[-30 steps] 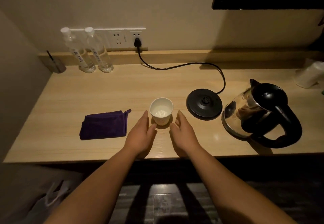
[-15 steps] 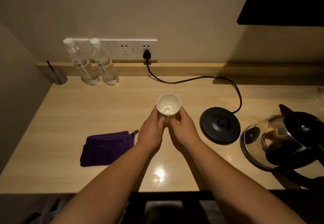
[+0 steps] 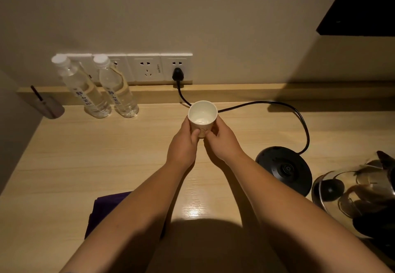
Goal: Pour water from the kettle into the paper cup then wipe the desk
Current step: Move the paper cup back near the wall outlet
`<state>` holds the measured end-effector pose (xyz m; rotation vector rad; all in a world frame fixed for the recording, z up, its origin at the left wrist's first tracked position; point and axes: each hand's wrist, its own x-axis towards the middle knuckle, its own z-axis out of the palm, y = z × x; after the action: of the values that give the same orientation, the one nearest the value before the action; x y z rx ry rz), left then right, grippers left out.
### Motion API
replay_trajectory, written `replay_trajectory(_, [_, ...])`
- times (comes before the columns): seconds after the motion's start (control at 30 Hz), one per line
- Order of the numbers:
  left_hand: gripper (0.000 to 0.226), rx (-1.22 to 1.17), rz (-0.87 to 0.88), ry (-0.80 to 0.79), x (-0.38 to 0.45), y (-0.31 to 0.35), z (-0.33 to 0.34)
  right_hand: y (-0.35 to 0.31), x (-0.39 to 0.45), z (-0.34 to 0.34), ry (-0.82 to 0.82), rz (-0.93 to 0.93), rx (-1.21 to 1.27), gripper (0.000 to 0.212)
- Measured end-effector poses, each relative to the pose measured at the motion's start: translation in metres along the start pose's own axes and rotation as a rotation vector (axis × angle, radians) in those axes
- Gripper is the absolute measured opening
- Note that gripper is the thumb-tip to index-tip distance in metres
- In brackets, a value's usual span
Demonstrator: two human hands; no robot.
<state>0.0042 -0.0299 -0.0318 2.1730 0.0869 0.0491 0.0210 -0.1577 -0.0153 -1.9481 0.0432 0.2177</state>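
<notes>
Two of our hands meet over a pale wooden tabletop (image 3: 74, 155) set against a beige wall with a socket strip (image 3: 149, 68). Our left hand (image 3: 182, 144) and right hand (image 3: 222, 142) close their grip around the white paper cup (image 3: 202, 115), held toward the back edge; we cannot tell what it contains. Two capped bottles (image 3: 102, 91) of clear water stand at the rear left. At right sit the kettle (image 3: 367, 189) and its black base (image 3: 285, 171).
</notes>
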Motion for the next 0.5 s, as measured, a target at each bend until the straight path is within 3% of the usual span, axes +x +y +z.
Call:
replay_trajectory(0.27, [0.054, 0.049, -0.003, -0.033, -0.001, 0.002, -0.002, -0.002, 0.000, -0.002, -0.022, 0.012, -0.060, 0.066])
replay_trajectory(0.5, [0.068, 0.279, -0.103, -0.072, -0.028, 0.007, -0.004, -0.008, -0.024, -0.021, -0.025, 0.036, -0.330, 0.073])
